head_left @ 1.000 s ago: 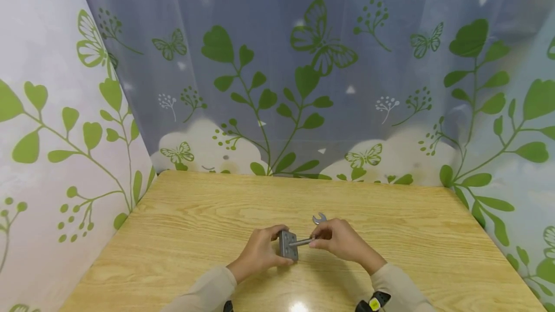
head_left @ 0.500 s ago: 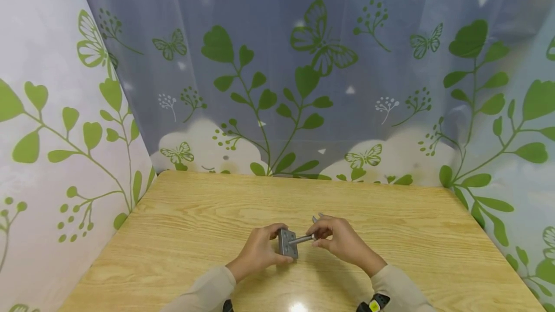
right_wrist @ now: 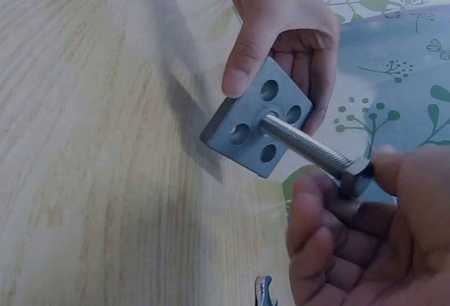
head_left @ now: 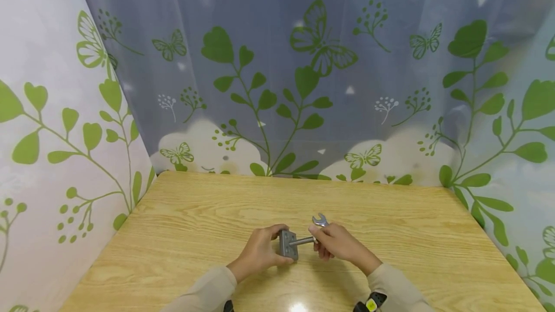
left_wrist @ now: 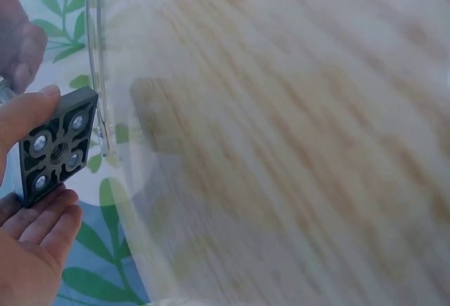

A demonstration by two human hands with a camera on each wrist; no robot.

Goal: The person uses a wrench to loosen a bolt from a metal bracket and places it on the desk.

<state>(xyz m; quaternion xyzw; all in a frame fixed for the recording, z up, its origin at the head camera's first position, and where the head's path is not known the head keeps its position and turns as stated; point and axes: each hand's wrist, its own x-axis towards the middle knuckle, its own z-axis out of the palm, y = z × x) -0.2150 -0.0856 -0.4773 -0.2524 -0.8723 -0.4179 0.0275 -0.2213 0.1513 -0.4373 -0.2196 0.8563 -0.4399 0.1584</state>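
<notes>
My left hand (head_left: 257,249) grips a square grey metal plate (right_wrist: 246,112) by opposite edges, thumb on one side and fingers on the other. Round holes pierce the plate near its corners, and its other face (left_wrist: 60,144) shows dark ribs and bright round fittings. From its centre a long threaded bolt (right_wrist: 306,143) sticks out toward the right. My right hand (head_left: 336,243) has the bolt's hex head (right_wrist: 357,177) between thumb and curled fingers. Just behind the right hand, an open-end wrench (head_left: 321,219) lies on the table, its handle hidden by that hand.
The wooden table (head_left: 208,206) stretches around both hands. Behind it and at the sides hang curtains (head_left: 277,85) printed with leaves and butterflies. A black wrist strap (head_left: 376,298) with a yellow part sits on the right sleeve.
My right hand has rolled over around the bolt head, so the thumb is now on top and the fingers below. More of the wrench shows. The left hand and plate stay in place.
</notes>
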